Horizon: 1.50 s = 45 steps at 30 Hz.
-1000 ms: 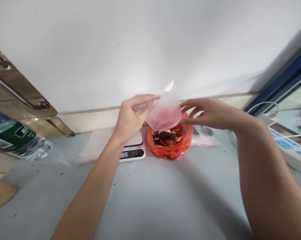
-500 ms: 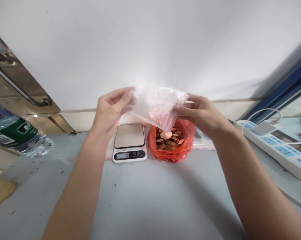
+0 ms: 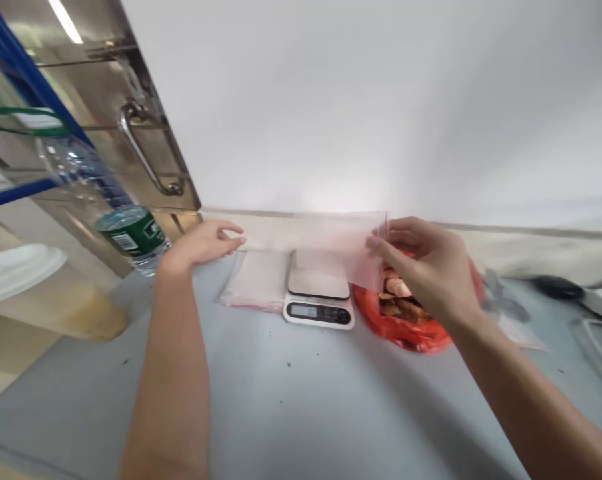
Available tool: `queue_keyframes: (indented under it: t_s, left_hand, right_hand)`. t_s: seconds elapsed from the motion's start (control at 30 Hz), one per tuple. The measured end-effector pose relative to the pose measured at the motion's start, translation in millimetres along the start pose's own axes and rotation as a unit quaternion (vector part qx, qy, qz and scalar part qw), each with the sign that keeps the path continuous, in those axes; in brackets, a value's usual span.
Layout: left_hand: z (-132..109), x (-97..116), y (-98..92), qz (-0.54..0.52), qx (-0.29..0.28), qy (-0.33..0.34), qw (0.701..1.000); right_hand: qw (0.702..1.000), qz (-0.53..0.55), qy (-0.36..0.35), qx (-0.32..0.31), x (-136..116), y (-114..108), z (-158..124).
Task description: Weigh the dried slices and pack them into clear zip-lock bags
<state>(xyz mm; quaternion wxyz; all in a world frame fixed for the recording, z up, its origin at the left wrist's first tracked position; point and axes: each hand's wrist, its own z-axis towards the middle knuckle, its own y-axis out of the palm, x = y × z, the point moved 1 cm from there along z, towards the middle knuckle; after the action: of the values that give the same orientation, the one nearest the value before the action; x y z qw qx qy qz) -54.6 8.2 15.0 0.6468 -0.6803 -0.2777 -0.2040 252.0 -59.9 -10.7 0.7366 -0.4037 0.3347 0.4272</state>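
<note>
A clear plastic zip bag (image 3: 325,233) hangs flat in the air, partly over the kitchen scale (image 3: 319,312). My right hand (image 3: 428,263) pinches its right edge, where a thin red line runs. With thumb and fingers apart, my left hand (image 3: 208,241) is off to the left, holding nothing. Near it on the table lies a stack of clear zip bags (image 3: 258,280). The scale is white with a lit display I cannot read. Below my right hand sits a red plastic bag (image 3: 415,341), open, with brown and pale dried slices (image 3: 403,309) inside, partly hidden.
At the left stand a large water bottle (image 3: 128,233) with a green label and a lidded plastic tub (image 3: 45,293). A metal door handle (image 3: 148,157) is behind them. More clear bags (image 3: 518,327) and a black object (image 3: 558,288) lie at right.
My left hand has let go of the zip bag and moved left, its fingers spread. My right hand still holds the bag, now stretched out sideways. The view has turned left.
</note>
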Motion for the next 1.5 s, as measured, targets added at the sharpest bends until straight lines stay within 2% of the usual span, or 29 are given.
queue_keyframes:
  t_s: [0.1, 0.17, 0.23, 0.3, 0.4, 0.47, 0.53, 0.63, 0.73, 0.83, 0.93, 1.0, 1.07, 1.2, 1.33, 1.4, 1.5]
  left_hand:
    - [9, -35, 0.8, -0.055, -0.035, -0.083, 0.994]
    - [12, -52, 3.9, -0.077, -0.050, -0.107, 0.990]
    - [12, -63, 7.6, -0.101, -0.073, -0.116, 0.985]
    - [10, -69, 10.7, -0.121, -0.099, -0.111, 0.981]
    - [8, -75, 13.9, -0.130, -0.131, -0.092, 0.978]
    - [10, -78, 15.0, -0.111, -0.137, -0.075, 0.981]
    - [15, -78, 16.1, -0.075, -0.122, -0.047, 0.989]
    - [24, -67, 21.2, -0.016, -0.087, 0.025, 0.996]
    - [31, -46, 35.7, 0.017, -0.113, 0.104, 0.988]
    - [33, -28, 57.2, 0.058, -0.179, 0.141, 0.972]
    - [32, -21, 75.3, 0.109, -0.201, 0.143, 0.963]
    - [30, -20, 81.1, 0.137, -0.191, 0.138, 0.962]
    - [28, -17, 81.1, 0.158, -0.182, 0.134, 0.961]
    - [19, 3, 70.5, 0.180, -0.165, 0.147, 0.958]
    - [6, 37, 65.8, 0.156, -0.140, 0.189, 0.959]
    - [-2, 56, 71.0, 0.111, -0.125, 0.231, 0.959]
    - [-16, 84, 88.4, 0.054, -0.121, 0.315, 0.940]
  right_hand:
    - [0.991, -0.074, -0.114, 0.012, -11, 38, -2]
    - [0.967, -0.151, -0.205, -0.009, -20, 69, -5]
    - [0.932, -0.253, -0.245, -0.080, -28, 102, -10]
    - [0.889, -0.347, -0.223, -0.198, -32, 133, -17]
    - [0.839, -0.379, -0.168, -0.352, -31, 166, -30]
    - [0.825, -0.365, -0.137, -0.410, -28, 176, -37]
    - [0.820, -0.353, -0.120, -0.434, -23, 178, -40]
    - [0.833, -0.315, -0.111, -0.441, -16, 175, -43]
    - [0.856, -0.240, -0.132, -0.439, -8, 169, -45]
    - [0.852, -0.211, -0.193, -0.439, -4, 156, -49]
    - [0.835, -0.191, -0.228, -0.462, -7, 130, -53]
    - [0.832, -0.173, -0.218, -0.479, -12, 105, -54]
    - [0.838, -0.174, -0.177, -0.485, -18, 75, -50]
    - [0.856, -0.223, -0.131, -0.449, -24, 11, -29]
    - [0.879, -0.270, -0.062, -0.389, -23, -49, 0]
    - [0.905, -0.285, -0.013, -0.315, -16, -77, 12]
    - [0.936, -0.295, 0.084, -0.174, 5, -119, 21]
